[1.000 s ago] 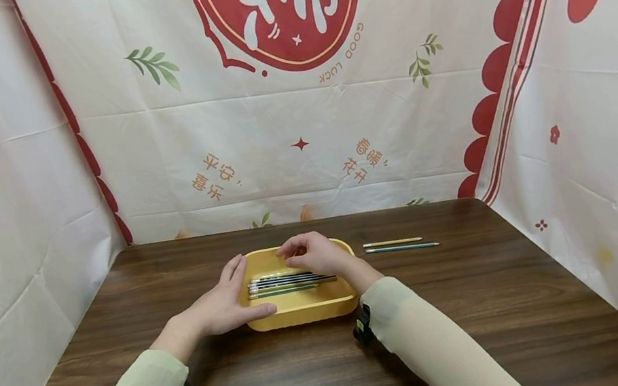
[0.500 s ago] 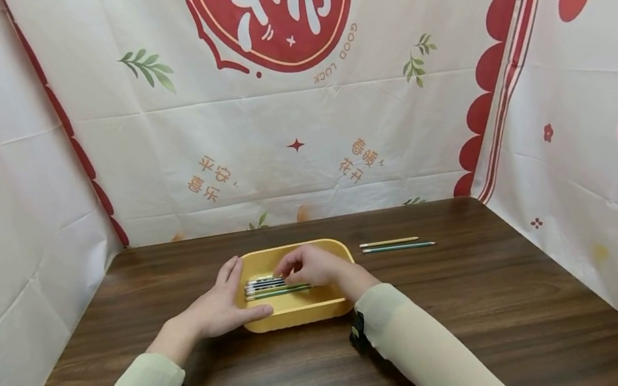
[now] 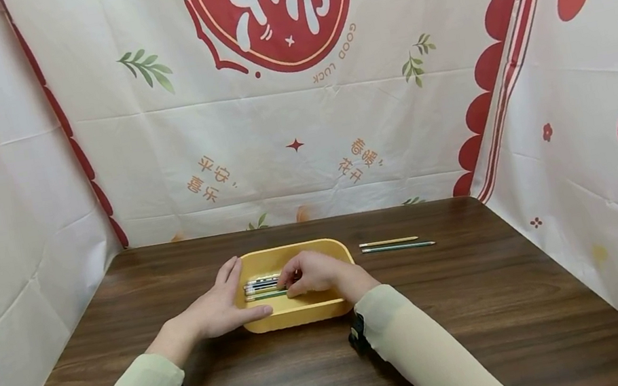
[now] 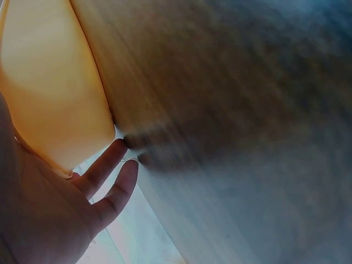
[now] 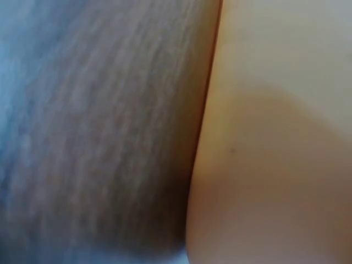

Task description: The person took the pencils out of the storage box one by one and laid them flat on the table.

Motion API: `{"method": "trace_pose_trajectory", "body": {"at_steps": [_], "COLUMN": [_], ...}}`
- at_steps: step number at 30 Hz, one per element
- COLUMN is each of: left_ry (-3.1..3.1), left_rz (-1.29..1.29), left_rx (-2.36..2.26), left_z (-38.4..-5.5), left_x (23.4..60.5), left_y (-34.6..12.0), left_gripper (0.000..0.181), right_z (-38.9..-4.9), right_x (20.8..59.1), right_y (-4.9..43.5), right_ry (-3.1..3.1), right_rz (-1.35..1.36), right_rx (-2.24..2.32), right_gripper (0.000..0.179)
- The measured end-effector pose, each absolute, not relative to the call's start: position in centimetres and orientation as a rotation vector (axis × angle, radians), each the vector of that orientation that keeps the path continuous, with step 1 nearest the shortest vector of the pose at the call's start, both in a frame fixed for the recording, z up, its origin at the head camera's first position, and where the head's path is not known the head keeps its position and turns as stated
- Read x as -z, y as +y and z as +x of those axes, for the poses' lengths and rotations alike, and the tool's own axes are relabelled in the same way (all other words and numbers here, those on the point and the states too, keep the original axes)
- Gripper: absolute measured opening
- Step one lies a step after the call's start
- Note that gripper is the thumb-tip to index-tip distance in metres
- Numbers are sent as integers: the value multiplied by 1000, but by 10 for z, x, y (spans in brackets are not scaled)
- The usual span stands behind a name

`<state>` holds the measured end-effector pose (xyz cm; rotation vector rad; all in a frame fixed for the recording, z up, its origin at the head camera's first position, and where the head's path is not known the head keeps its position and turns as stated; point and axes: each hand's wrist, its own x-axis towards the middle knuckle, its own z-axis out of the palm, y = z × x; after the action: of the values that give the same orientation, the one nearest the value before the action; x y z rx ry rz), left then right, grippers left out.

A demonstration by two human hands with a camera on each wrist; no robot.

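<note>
A yellow plastic tray [image 3: 304,316] with rounded corners stands on the table in the head view. Several pencils [image 3: 263,286] lie side by side along its left half, their eraser ends to the left. Around the tray's left end rests my left hand [image 3: 212,310], fingers spread at the back corner and thumb over the front rim; two fairly straight fingers show beside the tray wall in the left wrist view. Inside the tray my right hand [image 3: 318,271] bends its fingers and pinches the front green pencil [image 3: 268,295], covering the pencils' right ends. The right wrist view shows only blurred tray wall.
A yellow pencil [image 3: 388,241] and a green pencil [image 3: 399,247] lie on the dark wooden table [image 3: 291,375] to the right of the tray. Printed cloth [image 3: 293,175] hangs behind the table and along both sides.
My right hand has come down from the tray's back side toward its front, onto the pencils, and its fingers have closed together at the front ones. My left hand stays at the tray's left end.
</note>
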<state>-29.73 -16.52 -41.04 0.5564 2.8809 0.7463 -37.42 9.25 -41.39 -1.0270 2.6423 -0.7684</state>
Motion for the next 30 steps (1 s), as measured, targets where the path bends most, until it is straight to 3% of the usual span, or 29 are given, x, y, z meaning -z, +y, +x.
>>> {"method": "trace_pose_trajectory", "body": {"at_steps": [11,18,25,30], "left_ry": [2879,2883,2884,2883], "left_rz": [557,561,555,557], "left_rx": [-747,-750,-743,-739], "left_z": [-297,-298,-299,-298], "left_x": [411,412,412,412], "left_y": [-166,-166,-166,-166], "left_gripper": [129,129,129,129], "right_z": [-374,-370,-370,-372], "right_x": [413,410,409,410], "right_y": [91,91,92,91], "right_ry": [2672,2661,2628,2623], "right_rz": [-1044,-979,-1008,-995], "right_rx": [759,884,997,1046], "right_gripper": [24,18,28,24]}}
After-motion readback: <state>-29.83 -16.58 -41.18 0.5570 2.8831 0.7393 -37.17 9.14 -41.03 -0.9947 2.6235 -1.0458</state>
